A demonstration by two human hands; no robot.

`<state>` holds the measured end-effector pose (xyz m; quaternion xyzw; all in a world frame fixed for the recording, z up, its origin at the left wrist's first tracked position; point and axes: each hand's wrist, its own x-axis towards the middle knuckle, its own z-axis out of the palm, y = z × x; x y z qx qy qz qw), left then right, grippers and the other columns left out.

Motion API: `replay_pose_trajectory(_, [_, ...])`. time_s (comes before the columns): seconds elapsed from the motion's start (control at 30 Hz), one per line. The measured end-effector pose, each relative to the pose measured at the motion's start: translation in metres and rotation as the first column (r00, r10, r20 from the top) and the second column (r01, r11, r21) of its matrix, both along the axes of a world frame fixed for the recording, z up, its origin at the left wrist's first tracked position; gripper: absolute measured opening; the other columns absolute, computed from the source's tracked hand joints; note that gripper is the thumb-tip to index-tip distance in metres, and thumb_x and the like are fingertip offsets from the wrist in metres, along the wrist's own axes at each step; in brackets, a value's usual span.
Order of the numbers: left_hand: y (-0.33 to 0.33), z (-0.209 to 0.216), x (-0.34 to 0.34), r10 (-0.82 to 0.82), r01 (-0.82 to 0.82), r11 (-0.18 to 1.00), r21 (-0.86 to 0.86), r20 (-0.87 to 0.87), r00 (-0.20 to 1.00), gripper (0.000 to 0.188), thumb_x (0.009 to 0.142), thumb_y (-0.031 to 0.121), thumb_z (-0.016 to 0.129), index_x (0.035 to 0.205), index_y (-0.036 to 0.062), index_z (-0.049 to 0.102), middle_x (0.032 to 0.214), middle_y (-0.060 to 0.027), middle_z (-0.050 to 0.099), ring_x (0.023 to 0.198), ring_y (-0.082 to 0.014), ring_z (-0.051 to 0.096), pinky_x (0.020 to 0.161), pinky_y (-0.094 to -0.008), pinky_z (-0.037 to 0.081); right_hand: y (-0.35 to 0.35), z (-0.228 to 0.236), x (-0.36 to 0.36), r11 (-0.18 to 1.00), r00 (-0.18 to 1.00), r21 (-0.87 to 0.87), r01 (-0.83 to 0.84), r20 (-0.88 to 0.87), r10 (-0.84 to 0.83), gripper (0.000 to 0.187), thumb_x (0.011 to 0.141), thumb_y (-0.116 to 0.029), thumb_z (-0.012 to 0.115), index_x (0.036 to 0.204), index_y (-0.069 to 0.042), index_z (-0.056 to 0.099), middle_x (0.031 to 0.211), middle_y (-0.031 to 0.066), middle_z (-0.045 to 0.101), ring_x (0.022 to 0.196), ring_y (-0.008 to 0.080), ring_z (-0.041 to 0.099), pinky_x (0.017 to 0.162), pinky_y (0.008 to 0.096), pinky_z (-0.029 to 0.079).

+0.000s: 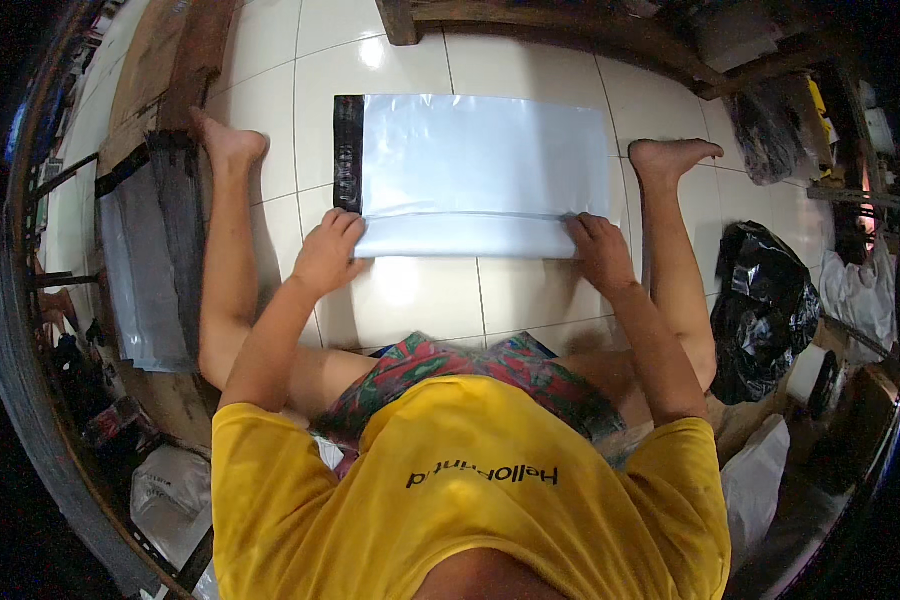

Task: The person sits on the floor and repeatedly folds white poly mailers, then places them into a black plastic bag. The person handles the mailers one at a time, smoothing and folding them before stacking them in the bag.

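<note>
Currently, a pale plastic sheet (485, 155) is lying on the tiled floor (400, 300) at the upper centre, its lower edge forming a folded band (460, 238). The left hand (326, 250) is grasping the band's left end, the right hand (602, 255) its right end. A black bag (767, 310) is sitting at frame right.

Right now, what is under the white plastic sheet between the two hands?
Pale tiled floor shows all around the white plastic sheet; whatever lies directly beneath it is covered, so I cannot tell. The left hand and right hand touch its near corners.
</note>
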<state>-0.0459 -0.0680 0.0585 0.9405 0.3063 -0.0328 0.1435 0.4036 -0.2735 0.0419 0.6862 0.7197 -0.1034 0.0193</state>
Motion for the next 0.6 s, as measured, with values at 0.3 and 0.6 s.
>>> replay_pose_trajectory(0.3, [0.051, -0.014, 0.001, 0.76, -0.461, 0.434, -0.774, 0.039, 0.649, 0.056, 0.088, 0.04, 0.071, 0.124, -0.0019, 0.061, 0.107, -0.0162, 0.069, 0.091, -0.0209, 0.064, 0.083, -0.0332, 0.052, 0.044, 0.03, 0.065, 0.835, 0.716, -0.401, 0.376, -0.446, -0.537, 0.068, 0.078, -0.041, 0.086, 0.124, -0.004, 0.053, 0.101, 0.0213, 0.067, 0.097, 0.0309, 0.066, 0.087, 0.0417, 0.053])
replay_pose_trajectory(0.6, [0.027, -0.018, 0.036, 0.497, -0.538, 0.838, 0.093, 0.278, 0.822, 0.068, 0.088, 0.038, 0.072, 0.141, 0.0051, 0.046, 0.137, -0.026, 0.047, 0.129, -0.0399, 0.047, 0.111, -0.0511, 0.038, 0.04, -0.029, 0.053, 0.801, 0.755, 0.079, 0.594, -0.398, -0.521, 0.061, 0.086, -0.036, 0.078, 0.127, -0.002, 0.049, 0.126, 0.0283, 0.053, 0.121, 0.0413, 0.053, 0.09, 0.0474, 0.051])
